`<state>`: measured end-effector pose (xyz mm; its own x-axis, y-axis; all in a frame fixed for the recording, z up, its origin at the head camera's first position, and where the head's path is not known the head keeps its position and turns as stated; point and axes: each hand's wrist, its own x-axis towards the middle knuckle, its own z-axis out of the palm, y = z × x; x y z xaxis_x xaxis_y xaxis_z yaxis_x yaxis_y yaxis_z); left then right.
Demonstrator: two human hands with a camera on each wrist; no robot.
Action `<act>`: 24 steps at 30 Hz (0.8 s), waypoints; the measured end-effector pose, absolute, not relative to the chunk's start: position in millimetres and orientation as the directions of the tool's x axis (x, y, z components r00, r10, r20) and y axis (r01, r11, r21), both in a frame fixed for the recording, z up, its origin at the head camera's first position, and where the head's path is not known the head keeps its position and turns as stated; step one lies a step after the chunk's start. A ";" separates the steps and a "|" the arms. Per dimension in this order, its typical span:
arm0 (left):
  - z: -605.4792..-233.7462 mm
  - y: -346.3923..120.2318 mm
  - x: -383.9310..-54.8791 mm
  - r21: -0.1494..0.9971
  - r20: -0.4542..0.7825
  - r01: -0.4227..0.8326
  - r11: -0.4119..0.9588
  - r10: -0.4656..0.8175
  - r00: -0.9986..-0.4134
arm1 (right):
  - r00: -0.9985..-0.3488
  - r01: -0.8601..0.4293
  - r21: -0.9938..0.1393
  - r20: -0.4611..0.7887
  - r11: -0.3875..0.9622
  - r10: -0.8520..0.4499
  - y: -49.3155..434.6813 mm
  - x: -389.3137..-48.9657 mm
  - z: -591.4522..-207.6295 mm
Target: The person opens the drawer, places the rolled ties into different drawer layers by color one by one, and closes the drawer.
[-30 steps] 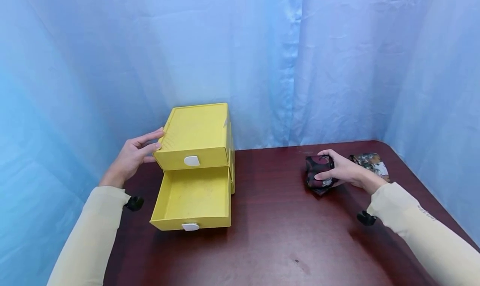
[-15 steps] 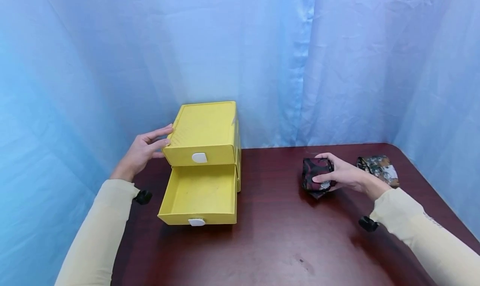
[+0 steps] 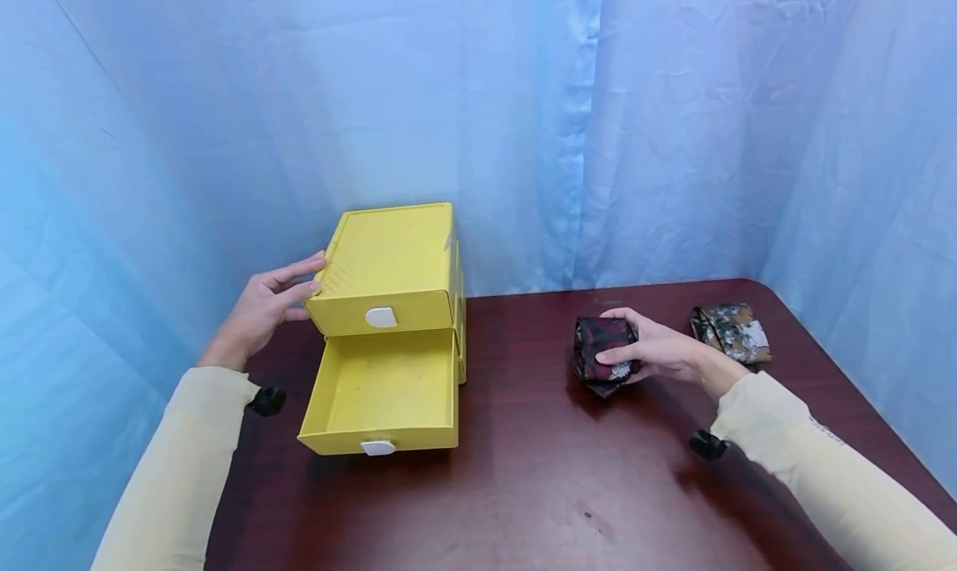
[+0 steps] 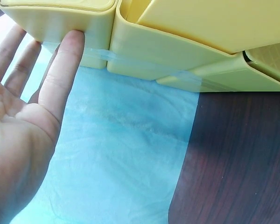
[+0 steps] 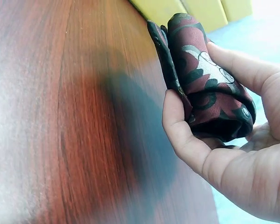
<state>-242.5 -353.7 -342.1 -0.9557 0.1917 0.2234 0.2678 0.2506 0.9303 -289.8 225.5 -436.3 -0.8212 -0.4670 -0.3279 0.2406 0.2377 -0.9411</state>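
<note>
My right hand (image 3: pixel 658 348) grips a rolled-up necktie (image 3: pixel 602 338), dark maroon and black with pale floral figures. In the right wrist view, thumb and fingers curl round the necktie (image 5: pixel 203 79), held above the table with its shadow below. My left hand (image 3: pixel 257 309) rests straight fingers and thumb on the left side of a yellow drawer unit (image 3: pixel 392 251). The left wrist view shows a fingertip touching the unit's wall (image 4: pixel 95 28). Its upper drawer (image 3: pixel 419 315) is closed; the lower drawer (image 3: pixel 392 384) is pulled out, with nothing in it.
A second folded bundle of floral fabric (image 3: pixel 733 330), brown, white and dark, lies on the table at right behind my right wrist. The dark red table (image 3: pixel 523 471) meets pale blue curtains (image 3: pixel 516 139) at the back and sides.
My right hand has lifted the necktie and carried it left, away from the floral bundle. My left hand stays on the drawer unit. The head view has shifted slightly.
</note>
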 end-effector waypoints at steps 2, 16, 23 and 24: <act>-342.6 -353.6 -242.6 0.930 0.221 0.266 0.252 0.195 -0.956 | -0.818 0.245 -0.943 -0.325 0.224 -0.475 224.6 -287.8 -434.9; -341.8 -354.2 -243.2 0.920 0.230 0.276 0.279 0.185 -0.955 | -0.792 0.275 -0.949 -0.314 0.153 -0.523 209.7 -276.5 -427.6; -342.7 -354.6 -244.1 0.922 0.233 0.279 0.270 0.188 -0.954 | -0.774 0.272 -0.949 -0.316 0.162 -0.548 200.3 -271.6 -425.4; -342.8 -354.8 -244.1 0.922 0.233 0.278 0.269 0.188 -0.954 | -0.771 0.271 -0.948 -0.318 0.168 -0.551 198.2 -270.8 -423.9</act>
<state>-244.1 -354.8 -342.8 -0.9542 0.1878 0.2330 0.2781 0.2692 0.9221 -270.8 198.2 -423.9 -0.7715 -0.5509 -0.3184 0.2712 0.1680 -0.9477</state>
